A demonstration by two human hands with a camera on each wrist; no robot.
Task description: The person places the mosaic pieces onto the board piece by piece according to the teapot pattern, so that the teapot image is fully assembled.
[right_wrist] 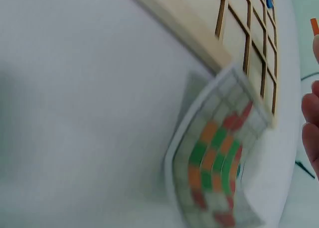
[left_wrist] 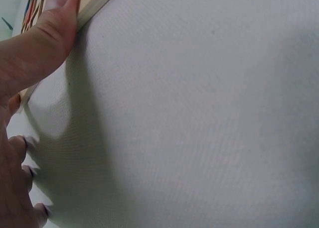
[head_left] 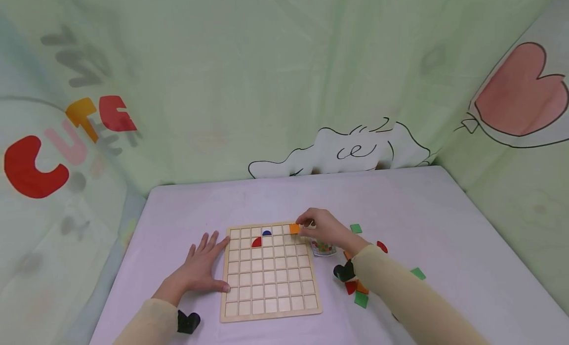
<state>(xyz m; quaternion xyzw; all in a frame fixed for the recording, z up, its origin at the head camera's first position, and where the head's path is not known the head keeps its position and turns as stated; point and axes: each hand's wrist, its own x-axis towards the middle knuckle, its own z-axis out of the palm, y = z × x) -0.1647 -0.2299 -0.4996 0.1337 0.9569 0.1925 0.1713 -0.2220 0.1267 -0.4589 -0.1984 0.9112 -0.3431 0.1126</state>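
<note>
Plainly, pale wooden gridded board (head_left: 269, 277), flat orange square (head_left: 294, 229) (right hand (head_left: 324, 227) pinching it), left hand (head_left: 202, 267) spread.

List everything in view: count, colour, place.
Board: 1, beige, centre
Semicircle: 1, blue, board's top row
Quarter-circle: 1, red, second row
Square: 1, orange, board's top right
Card: 1, multicoloured, beside board
Loose pieces: several, red, green, orange, right
Cloth: 1, lilac, underneath
Backdrop: 1, greenish, behind
Wall prints: several, multicoloured, around
Wrist attachments: 2, black, wrists
Sleeves: 2, cream, forearms
Left hand: 1, bare, board edge
Right hand: 1, bare, pinching square
</note>
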